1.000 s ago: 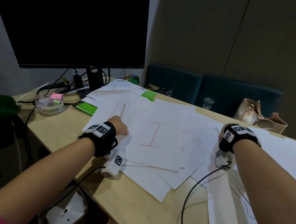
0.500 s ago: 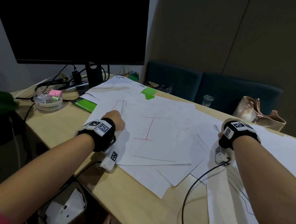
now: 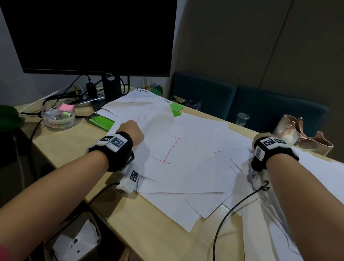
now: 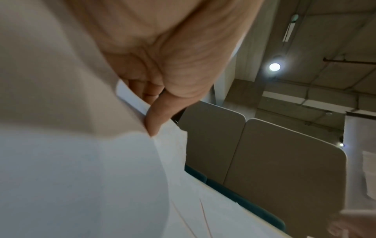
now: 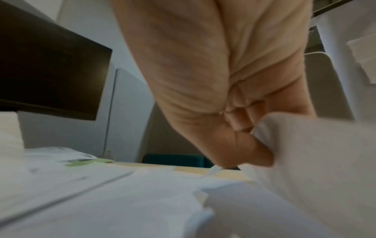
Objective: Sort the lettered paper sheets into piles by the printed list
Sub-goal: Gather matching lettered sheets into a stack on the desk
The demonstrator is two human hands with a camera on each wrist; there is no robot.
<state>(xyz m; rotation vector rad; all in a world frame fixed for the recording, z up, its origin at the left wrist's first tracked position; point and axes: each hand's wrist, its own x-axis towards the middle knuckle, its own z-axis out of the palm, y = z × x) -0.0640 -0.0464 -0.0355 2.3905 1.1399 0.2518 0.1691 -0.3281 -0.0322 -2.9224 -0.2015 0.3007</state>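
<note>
Head view shows me a desk spread with overlapping white sheets, and the top one, marked with a red letter I, lies near the middle of the desk, well in from the front edge. My left hand sits at that sheet's left side; the left wrist view shows its thumb pressed against the curled fingers with a paper edge pinched between them. My right hand is near the desk's right end, mostly hidden behind the wrist strap in the head view; the right wrist view shows its thumb and fingers pinching a fold of white paper, though which sheet I cannot tell. I judge the step in hand is freeing the I sheet for its pile. To do it well I would lift only that single sheet, keep the pinch light so it does not crease, raise it flat so the sheets below stay put, and check the printed list at the far edge by the monitor before laying it down squarely.
</note>
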